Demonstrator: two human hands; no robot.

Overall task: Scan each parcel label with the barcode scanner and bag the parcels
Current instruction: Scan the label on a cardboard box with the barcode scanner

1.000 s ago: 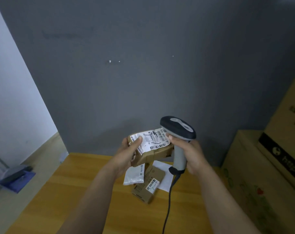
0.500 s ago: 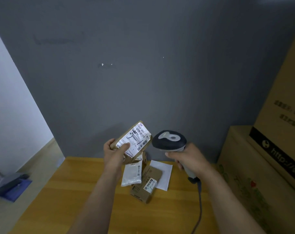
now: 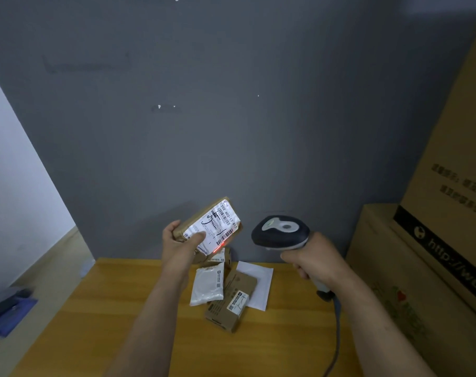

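Observation:
My left hand (image 3: 180,247) grips a brown cardboard parcel (image 3: 204,217) raised above the table, its white label (image 3: 216,228) tilted toward the right. A red scan line glows on the label's lower barcode. My right hand (image 3: 314,261) grips the handle of a dark grey barcode scanner (image 3: 281,233), whose head points left at the label from a short distance. Its cable (image 3: 336,333) hangs down to the table's front. Below lie a white pouch (image 3: 207,285), a brown box with a label (image 3: 230,302), a flat white mailer (image 3: 258,281) and another brown parcel (image 3: 217,258), partly hidden.
The wooden table (image 3: 117,317) stands against a grey wall. Large cardboard cartons (image 3: 432,268) are stacked at its right side. On the floor to the left sits a blue and grey object (image 3: 6,310).
My left hand swung the parcel from in front of the scanner to the left and tilted its label. My right hand lowered the scanner and aimed it left. A red scan line now shows.

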